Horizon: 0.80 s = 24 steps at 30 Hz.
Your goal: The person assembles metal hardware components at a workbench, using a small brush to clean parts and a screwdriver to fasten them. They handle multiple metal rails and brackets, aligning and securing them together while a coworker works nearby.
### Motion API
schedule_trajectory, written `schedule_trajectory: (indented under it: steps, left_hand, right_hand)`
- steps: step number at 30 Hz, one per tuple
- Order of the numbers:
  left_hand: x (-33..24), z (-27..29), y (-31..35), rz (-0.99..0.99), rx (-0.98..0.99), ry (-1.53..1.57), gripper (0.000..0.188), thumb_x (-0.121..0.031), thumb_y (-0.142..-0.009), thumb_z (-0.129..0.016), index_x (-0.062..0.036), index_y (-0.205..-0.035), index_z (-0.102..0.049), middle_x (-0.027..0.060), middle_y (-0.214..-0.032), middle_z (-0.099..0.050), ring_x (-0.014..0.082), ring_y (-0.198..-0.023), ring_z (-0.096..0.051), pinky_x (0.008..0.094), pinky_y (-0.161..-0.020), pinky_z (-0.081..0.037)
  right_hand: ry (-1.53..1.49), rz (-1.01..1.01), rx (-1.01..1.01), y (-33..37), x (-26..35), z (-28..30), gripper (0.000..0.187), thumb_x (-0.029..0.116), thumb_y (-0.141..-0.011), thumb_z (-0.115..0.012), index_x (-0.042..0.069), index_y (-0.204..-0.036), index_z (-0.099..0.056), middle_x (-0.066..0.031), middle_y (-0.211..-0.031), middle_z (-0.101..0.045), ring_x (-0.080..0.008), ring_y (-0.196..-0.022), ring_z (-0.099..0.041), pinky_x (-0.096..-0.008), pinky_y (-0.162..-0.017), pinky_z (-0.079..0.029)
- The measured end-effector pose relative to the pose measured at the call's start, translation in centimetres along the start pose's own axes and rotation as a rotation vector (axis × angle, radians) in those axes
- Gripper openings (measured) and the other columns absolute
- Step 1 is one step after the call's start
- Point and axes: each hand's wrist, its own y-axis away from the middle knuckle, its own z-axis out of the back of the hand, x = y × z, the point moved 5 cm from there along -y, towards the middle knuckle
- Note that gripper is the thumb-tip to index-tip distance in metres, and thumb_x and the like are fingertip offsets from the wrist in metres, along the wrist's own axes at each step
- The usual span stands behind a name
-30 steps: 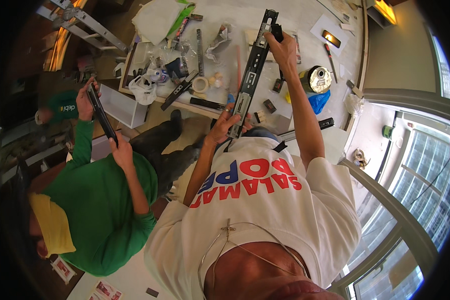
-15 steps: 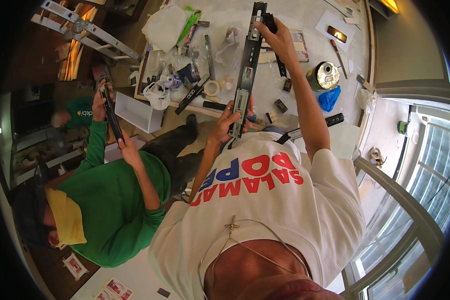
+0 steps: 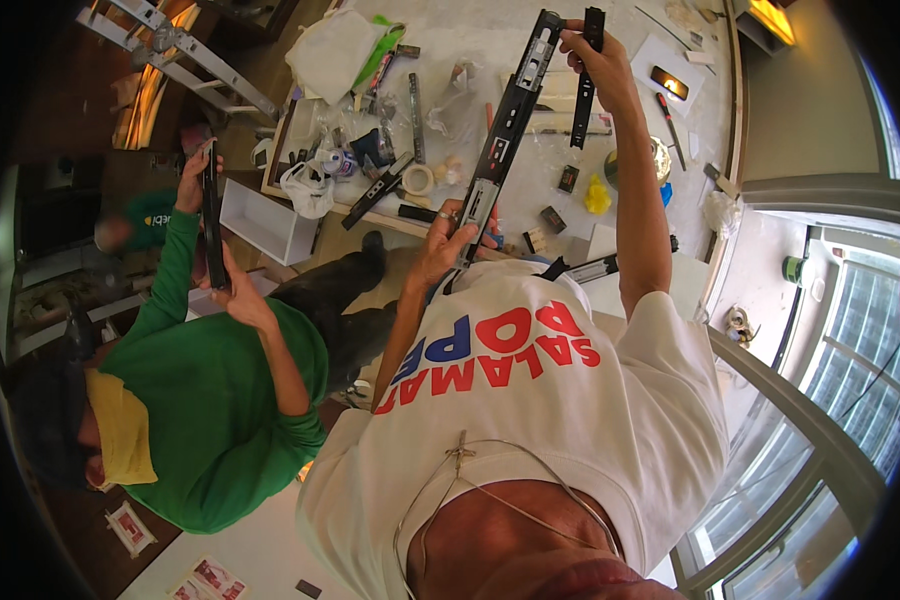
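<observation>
Left hand [image 3: 445,245] + right hand [image 3: 602,72]: 2. Rails in them: 2, i.e. long slide [image 3: 500,155], counted as one unit, and short black rail [image 3: 581,112]. Co-worker's rail [image 3: 213,215] makes 3 held. Loose rails: at least 2, tabletop slide [image 3: 375,194] and lap-side rail [image 3: 592,268]. Co-worker [image 3: 220,410] close by: 1, showing 2 hands. Second green shirt [image 3: 150,220]: 1, blurred. Tape roll [image 3: 428,181]: 1. Screwdriver [image 3: 663,108]: 1. Phone [image 3: 669,83]: 1. Metal can [image 3: 661,158]: 1, part hidden. Small dark blocks [image 3: 553,219]: 2 minimum. Yellow wad [image 3: 597,195]: 1. White drawer box [image 3: 267,225]: 1. Ladder [image 3: 195,78]: 1. Cross pendant [image 3: 460,452]: 1. Plastic wrap [image 3: 458,90]: overlaps, can't count.
</observation>
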Motion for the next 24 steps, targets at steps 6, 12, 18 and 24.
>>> schedule_trajectory:
  steps: [6,12,18,24]
  left_hand:
    - [-0.6,0.5,0.5,-0.006,-0.006,-0.050,0.025,-0.016,-0.102,-0.052,-0.0052,-0.123,-0.044,0.0145,-0.114,-0.066,0.0181,-0.091,-0.069,0.0297,-0.072,-0.056]
    - [0.8,1.1,1.2,0.045,-0.010,0.075,0.027,-0.013,-0.101,-0.052,-0.0041,-0.125,-0.043,0.0147,-0.112,-0.066,0.0184,-0.086,-0.069,0.0288,-0.069,-0.055]
    - [0.9,0.6,1.4,0.108,-0.023,0.086,0.030,-0.014,-0.102,-0.051,-0.0038,-0.128,-0.042,0.0162,-0.112,-0.066,0.0194,-0.083,-0.069,0.0297,-0.067,-0.054]
    - [1.6,0.7,1.6,0.070,0.011,0.038,0.045,-0.014,-0.102,-0.051,-0.0021,-0.142,-0.036,0.0155,-0.115,-0.066,0.0200,-0.083,-0.069,0.0300,-0.067,-0.054]
  right_hand:
    - [-0.055,-0.019,-0.028,-0.3,-0.6,1.0,0.036,0.028,-0.097,-0.066,0.000,-0.119,-0.063,-0.0023,-0.084,-0.061,-0.0082,-0.071,-0.055,-0.0241,-0.063,-0.046]
    - [-0.555,0.018,-0.202,-2.0,2.6,7.6,0.025,0.031,-0.103,-0.056,0.007,-0.111,-0.058,-0.0040,-0.086,-0.059,-0.0143,-0.073,-0.056,-0.0305,-0.063,-0.049]
    - [-0.780,0.019,-0.068,-3.9,6.1,7.0,0.024,0.031,-0.105,-0.051,0.008,-0.101,-0.056,-0.0050,-0.080,-0.057,-0.0142,-0.067,-0.055,-0.0276,-0.058,-0.051]
    - [-0.833,-0.111,-0.057,-4.2,3.0,3.3,0.023,0.030,-0.105,-0.051,0.007,-0.104,-0.054,-0.0055,-0.080,-0.057,-0.0149,-0.065,-0.054,-0.0277,-0.058,-0.049]
